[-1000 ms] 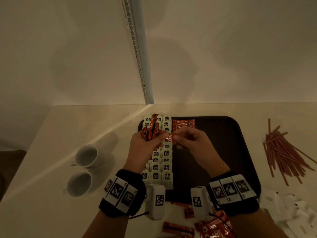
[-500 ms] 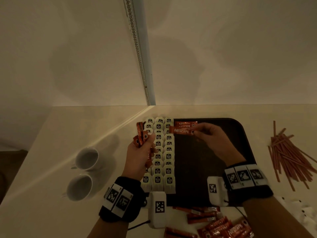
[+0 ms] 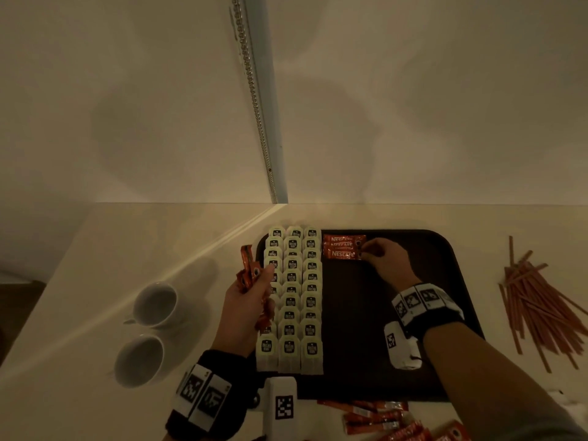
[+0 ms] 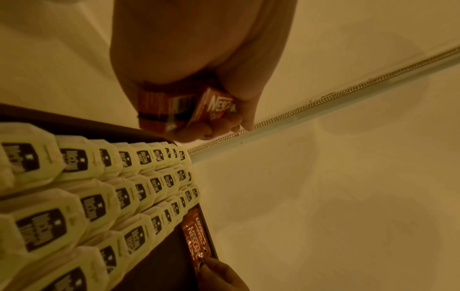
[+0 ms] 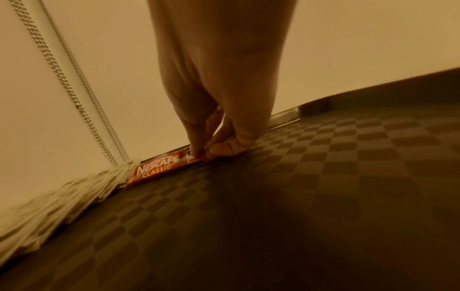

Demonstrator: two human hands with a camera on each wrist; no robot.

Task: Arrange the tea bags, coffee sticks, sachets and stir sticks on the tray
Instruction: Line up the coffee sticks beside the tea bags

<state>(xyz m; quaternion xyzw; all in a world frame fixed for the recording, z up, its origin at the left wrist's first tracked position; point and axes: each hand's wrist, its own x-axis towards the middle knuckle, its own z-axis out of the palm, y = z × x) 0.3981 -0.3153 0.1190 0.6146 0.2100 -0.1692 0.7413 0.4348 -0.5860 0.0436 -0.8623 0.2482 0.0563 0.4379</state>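
So I'm in the coffee stick part of the job now. The tea bags [image 3: 292, 300] are already lined up in three rows along the left side of the tray [image 3: 423, 249], and I'm starting a stack of coffee sticks [image 3: 342, 247] right beside them at the tray's far edge.

My right hand [image 3: 386, 265] is down on the tray, thumb and fingertips pinched on the right end of the nearest laid stick [image 5: 159, 169], setting it flush against the others. My left hand [image 3: 246, 307] hovers over the tray's left edge with its fingers curled around a bunch of spare sticks [image 3: 249, 272].

Next move, I reckon: let go, pull another stick from the left-hand bunch and lay it just in front, keeping the ends level. More loose sticks [image 3: 375, 418] wait at the tabletop's near edge, and the stir sticks [image 3: 537, 300] still lie off to the right.
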